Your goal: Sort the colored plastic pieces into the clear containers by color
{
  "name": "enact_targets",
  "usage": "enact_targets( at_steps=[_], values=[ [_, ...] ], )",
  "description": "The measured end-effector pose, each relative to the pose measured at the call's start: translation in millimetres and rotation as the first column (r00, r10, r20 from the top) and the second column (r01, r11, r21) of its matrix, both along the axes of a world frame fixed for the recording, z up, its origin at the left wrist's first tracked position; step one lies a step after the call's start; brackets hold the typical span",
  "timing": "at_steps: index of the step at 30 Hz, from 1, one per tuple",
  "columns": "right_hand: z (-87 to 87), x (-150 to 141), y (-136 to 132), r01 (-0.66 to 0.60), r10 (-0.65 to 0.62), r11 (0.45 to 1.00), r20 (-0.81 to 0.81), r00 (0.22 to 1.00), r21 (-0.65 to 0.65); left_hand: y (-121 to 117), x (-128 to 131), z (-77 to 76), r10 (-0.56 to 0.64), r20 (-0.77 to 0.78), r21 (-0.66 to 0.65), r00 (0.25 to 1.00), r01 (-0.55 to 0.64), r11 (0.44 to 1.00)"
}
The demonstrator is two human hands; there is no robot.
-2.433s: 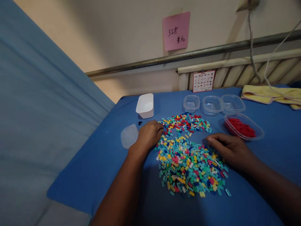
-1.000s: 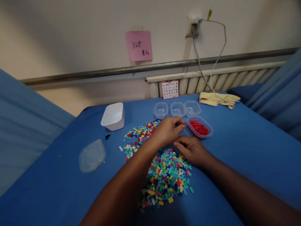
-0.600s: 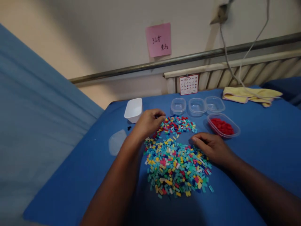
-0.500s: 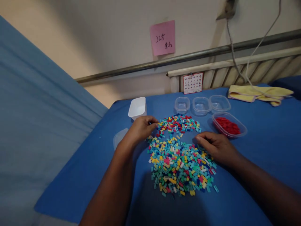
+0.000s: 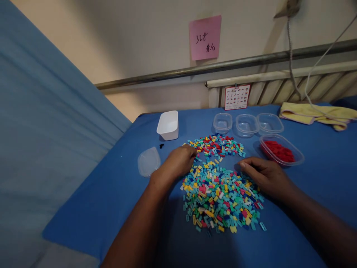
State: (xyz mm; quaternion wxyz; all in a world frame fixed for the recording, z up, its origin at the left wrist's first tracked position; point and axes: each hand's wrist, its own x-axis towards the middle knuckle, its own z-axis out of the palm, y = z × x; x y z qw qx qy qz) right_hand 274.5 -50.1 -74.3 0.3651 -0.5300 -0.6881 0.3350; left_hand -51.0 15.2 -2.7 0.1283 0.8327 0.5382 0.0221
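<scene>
A heap of small plastic pieces (image 5: 220,190) in teal, yellow, red, white and dark blue lies on a blue-covered table (image 5: 117,193). My left hand (image 5: 178,162) rests at the heap's upper left edge, fingers curled down onto the pieces; whatever it pinches is hidden. My right hand (image 5: 263,175) lies on the heap's right side, fingers bent and pressed together on the pieces. A clear tub of red pieces (image 5: 280,150) stands just beyond my right hand.
Three empty clear tubs (image 5: 247,124) line the back. A white tub (image 5: 168,125) and a clear lid (image 5: 148,161) sit at left. A yellow cloth (image 5: 315,113) with a cable lies at back right. The table edge drops off at left.
One second ago my left hand reached over by the tub of red pieces; it has come back to the heap's upper left edge. My right hand stays on the heap's right side.
</scene>
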Motion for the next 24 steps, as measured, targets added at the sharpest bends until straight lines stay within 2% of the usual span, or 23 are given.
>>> enact_targets(
  at_steps=[14, 24],
  values=[
    [-1.9, 1.8, 0.2, -0.016, 0.015, 0.999, -0.013, 1.0, -0.046, -0.1, -3.4, -10.8, -0.133, 0.116, 0.021, 0.984, 0.131, 0.991],
    [-6.2, 5.5, -0.1, -0.006, 0.006, 1.0, 0.028, 1.0, -0.026, -2.6, -4.9, -11.3, -0.079, 0.112, -0.03, 0.99, 0.083, 0.996]
  ],
)
